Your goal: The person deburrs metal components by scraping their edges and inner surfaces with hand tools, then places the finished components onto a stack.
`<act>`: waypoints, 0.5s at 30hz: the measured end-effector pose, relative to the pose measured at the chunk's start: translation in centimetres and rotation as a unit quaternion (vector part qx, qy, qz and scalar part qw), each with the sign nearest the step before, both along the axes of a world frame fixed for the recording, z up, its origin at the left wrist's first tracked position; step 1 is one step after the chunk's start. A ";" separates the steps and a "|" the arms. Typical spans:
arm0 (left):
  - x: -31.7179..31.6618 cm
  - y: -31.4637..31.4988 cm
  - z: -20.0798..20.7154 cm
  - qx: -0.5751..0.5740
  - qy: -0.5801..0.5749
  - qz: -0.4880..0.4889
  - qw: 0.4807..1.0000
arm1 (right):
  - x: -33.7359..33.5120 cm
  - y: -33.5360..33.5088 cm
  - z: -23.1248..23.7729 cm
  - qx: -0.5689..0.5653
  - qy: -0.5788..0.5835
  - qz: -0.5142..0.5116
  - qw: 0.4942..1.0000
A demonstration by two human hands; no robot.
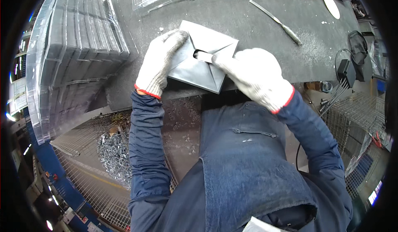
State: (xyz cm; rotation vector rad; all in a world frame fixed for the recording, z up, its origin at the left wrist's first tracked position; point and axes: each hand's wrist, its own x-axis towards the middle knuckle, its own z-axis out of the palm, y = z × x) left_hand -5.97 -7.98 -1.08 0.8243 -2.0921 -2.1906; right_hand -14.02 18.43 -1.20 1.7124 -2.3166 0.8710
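Observation:
My left hand (163, 57), in a white knit glove with a red cuff, grips the left edge of a square silver-grey piece (219, 39). The piece has sloping, pyramid-like faces and a dark oval hole (200, 53) near its middle. It is held tilted over the table's near edge. My right hand (257, 72), gloved the same way, reaches in from the right with its fingers closed. At its fingertips a short pale strip (205, 57) enters the hole; whether that is a glove finger or something held, I cannot make out.
A grey worktable (166, 18) spreads ahead. Stacked clear plastic trays (78, 45) rise at left. A thin file-like tool (277, 21) and a white oval-ended tool (330, 4) lie farther right. Below left, a wire basket holds a heap of metal offcuts (116, 155); wire cages (356, 111) stand at right.

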 end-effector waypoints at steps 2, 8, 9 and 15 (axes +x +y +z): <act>-0.4 0.1 0.2 -0.006 0.003 -0.002 1.000 | -1.3 -0.2 -0.2 0.028 0.030 0.003 0.999; 0.1 -0.2 0.1 -0.045 0.027 0.003 0.999 | -0.7 1.7 1.1 0.123 0.049 -0.023 0.991; 0.2 0.1 0.1 -0.037 0.010 -0.014 0.999 | -0.3 1.9 1.2 0.106 0.051 -0.024 0.993; 0.4 0.5 0.5 -0.034 0.015 0.002 0.999 | -0.1 -0.2 0.0 0.049 0.038 0.001 0.998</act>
